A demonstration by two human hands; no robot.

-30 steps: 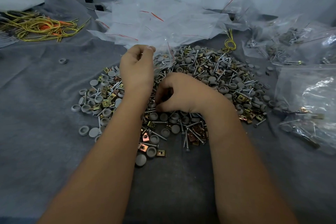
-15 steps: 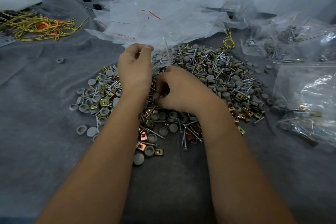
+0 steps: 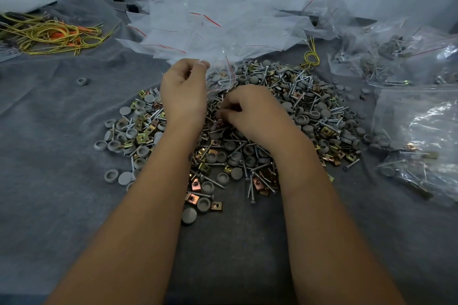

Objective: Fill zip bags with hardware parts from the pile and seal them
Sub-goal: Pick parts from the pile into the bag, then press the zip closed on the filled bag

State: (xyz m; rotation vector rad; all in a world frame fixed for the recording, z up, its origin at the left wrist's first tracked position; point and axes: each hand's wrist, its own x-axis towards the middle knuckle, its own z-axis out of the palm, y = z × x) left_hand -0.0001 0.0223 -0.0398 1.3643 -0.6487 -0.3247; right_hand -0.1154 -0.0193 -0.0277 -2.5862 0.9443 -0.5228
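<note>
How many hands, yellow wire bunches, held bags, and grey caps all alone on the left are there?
Bare hands: 2, the left hand and the right hand
Yellow wire bunches: 2, the big tangle and the small loop
Held bags: 1, the clear plastic zip bag pinched by the left hand
Lone caps: 1, the round grey plastic cap
Total: 6

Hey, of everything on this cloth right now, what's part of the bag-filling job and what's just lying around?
Part of the job:
- left hand pinching an open zip bag
- right hand picking in the hardware pile
- empty zip bags
- filled bags

Just lying about:
- yellow and orange cords
- stray grey cap
</note>
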